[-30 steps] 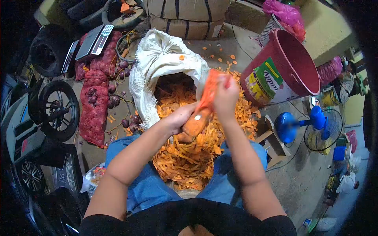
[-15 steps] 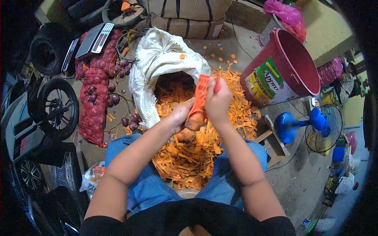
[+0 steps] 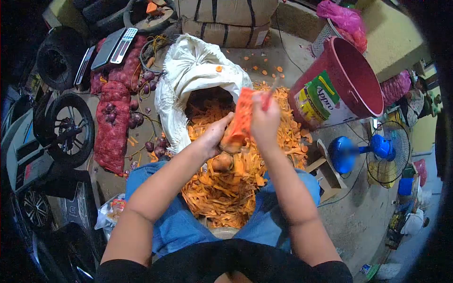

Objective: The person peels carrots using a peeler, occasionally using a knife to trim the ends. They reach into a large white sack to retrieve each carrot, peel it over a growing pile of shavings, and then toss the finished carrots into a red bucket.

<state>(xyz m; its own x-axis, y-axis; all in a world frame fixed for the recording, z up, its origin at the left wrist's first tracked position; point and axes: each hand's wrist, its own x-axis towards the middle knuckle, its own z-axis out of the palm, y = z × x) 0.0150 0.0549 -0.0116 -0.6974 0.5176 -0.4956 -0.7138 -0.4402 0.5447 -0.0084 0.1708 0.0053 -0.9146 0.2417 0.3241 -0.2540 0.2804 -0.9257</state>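
Note:
My left hand (image 3: 218,137) is closed around a thick carrot (image 3: 231,145), its blunt end facing me. In my right hand (image 3: 265,120) is a broad orange plastic peeler (image 3: 243,112), its patterned flat body lying over the carrot. A thin red-handled tool (image 3: 267,101), blurred and perhaps a knife, also sticks up from the right fist. Below my hands a second carrot (image 3: 222,163) rests on a heap of orange carrot peelings (image 3: 226,198) between my knees. Beyond lies a white woven sack (image 3: 203,70), its mouth turned towards me with peelings inside.
A dark red bucket (image 3: 306,89) leans at the right, near a blue fan (image 3: 343,153) and an opened cardboard box (image 3: 330,175). Red mesh bags of onions (image 3: 112,127) and a scale (image 3: 107,49) are on the left, beside a motorbike wheel (image 3: 71,129).
My right hand has shifted slightly right, and the thin tool in it now points up and is blurred. The peeler has tilted against the carrot. My left hand has barely moved.

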